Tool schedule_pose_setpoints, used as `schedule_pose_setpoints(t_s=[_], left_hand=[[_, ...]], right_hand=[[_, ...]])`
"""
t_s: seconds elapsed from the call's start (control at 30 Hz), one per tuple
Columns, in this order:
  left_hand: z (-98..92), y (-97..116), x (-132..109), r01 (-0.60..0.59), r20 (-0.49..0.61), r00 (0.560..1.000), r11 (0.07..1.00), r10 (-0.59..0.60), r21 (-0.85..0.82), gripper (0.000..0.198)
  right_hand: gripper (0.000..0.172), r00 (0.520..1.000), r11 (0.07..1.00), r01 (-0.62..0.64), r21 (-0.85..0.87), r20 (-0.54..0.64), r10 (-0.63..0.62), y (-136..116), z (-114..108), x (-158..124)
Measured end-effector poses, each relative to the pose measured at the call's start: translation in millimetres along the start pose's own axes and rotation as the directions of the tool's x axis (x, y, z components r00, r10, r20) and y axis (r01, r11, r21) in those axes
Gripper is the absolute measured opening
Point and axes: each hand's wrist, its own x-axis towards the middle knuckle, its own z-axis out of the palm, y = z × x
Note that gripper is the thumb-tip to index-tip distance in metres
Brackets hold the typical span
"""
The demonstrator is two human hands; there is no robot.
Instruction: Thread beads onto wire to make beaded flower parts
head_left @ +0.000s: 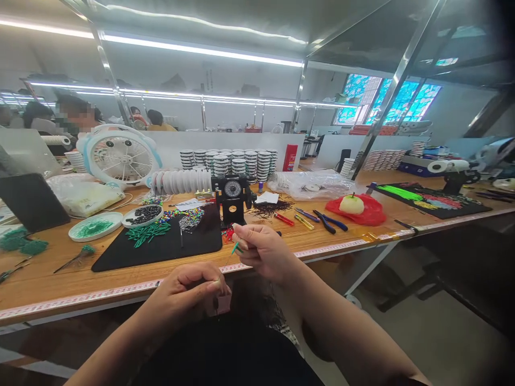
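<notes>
My right hand (261,249) is raised over the table's front edge, fingers pinched on a small green tube bead (235,247). A thin wire (226,264) runs from that bead down to my left hand (189,289), which is closed in a pinch on the wire's lower end, just below the table edge. Behind my hands lies a black mat (161,244) with a pile of green tube beads (147,232) and mixed coloured beads (183,215). A small black device with a dial (233,195) stands at the mat's far right corner.
A white dish of green beads (94,227) and a dish of dark beads (142,215) sit left of the mat. A white fan (118,155), stacked spools (229,161), pliers (325,221), a peeled fruit on red plastic (354,206) are on the wooden table (60,279). A person sits at far left.
</notes>
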Motion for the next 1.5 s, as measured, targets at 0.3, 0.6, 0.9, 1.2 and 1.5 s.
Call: schedule_pose_setpoints(t_s=[0.3, 0.6, 0.9, 1.2, 1.5], left_hand=[[-23.0, -6, -5, 0.137, -0.073, 0.989, 0.975, -0.126, 0.173, 0.02], [-26.2, 14, -3, 0.156, -0.126, 0.982, 0.977, -0.138, 0.145, 0.022], [-38.4, 7, -14, 0.136, -0.086, 0.989, 0.972, -0.121, 0.193, 0.021], [-30.6, 14, -9, 0.171, -0.15, 0.977, 0.979, -0.153, 0.114, 0.018], [-30.8, 9, -12, 0.199, -0.106, 0.976, 0.975, -0.189, 0.099, 0.022]], right_hand=[[0.04, 0.983, 0.931, 0.125, -0.342, -0.085, -0.163, -12, 3, 3], [0.041, 0.995, 0.761, 0.086, -0.643, 0.02, -0.096, 5, 21, 12], [0.042, 0.99, 0.972, 0.124, -0.2, -0.041, -0.135, -7, 19, 12], [0.038, 0.997, 0.53, 0.056, -0.846, 0.023, -0.069, 8, 28, 15], [0.045, 0.993, 0.887, 0.093, -0.452, -0.024, -0.116, 4, 27, 10]])
